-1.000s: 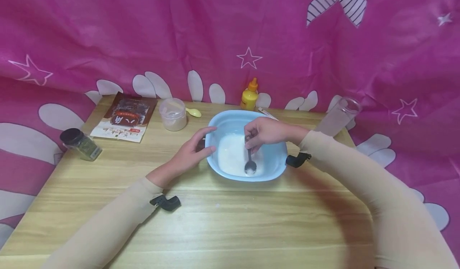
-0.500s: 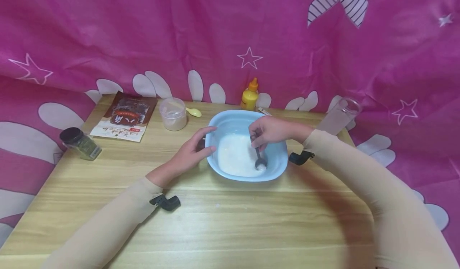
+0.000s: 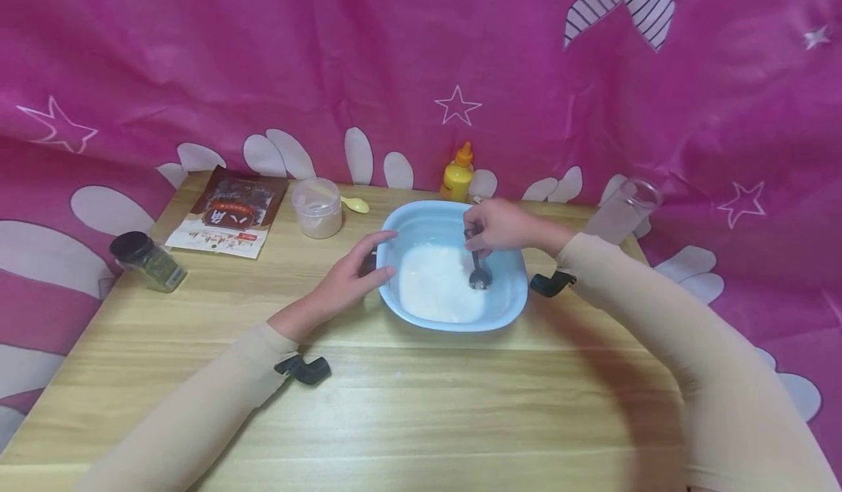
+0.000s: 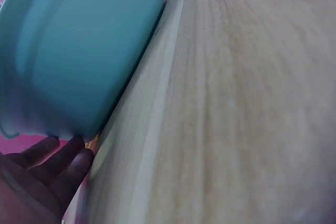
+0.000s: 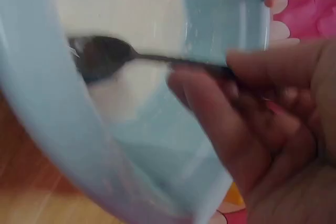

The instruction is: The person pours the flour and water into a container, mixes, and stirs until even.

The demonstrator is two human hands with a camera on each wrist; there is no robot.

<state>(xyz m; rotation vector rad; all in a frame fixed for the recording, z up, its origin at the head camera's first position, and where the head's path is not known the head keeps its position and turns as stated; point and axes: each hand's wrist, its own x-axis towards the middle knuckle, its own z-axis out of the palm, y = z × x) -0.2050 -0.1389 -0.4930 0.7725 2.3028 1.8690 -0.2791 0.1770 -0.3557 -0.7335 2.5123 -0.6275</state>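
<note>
Note smooth plastic on the basin (image 3: pixel 454 326) — glossy on the inner wall (image 5: pixel 220 14), matt on the outer wall (image 4: pixel 100 51) — and dark, shiny metal on the spoon (image 3: pixel 480 278). Read smooth wood grain on the tabletop (image 3: pixel 408 419), clear plastic on the tub (image 3: pixel 319 221) and glossy film on the pouch (image 3: pixel 222 221). Identify matt cloth on the sleeves (image 3: pixel 197 404) and creased, faintly shiny sheeting on the curtain (image 3: pixel 395 53).

Black-lidded jar (image 3: pixel 148 262), brown-white packet (image 3: pixel 226 210), clear tub (image 3: pixel 317 218), yellow spoon (image 3: pixel 356 205), yellow bottle (image 3: pixel 457 179) on counter (image 3: pixel 395 411); pink curtain (image 3: pixel 296 53) behind.

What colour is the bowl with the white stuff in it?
Light blue. The bowl shows best in the head view.
</note>
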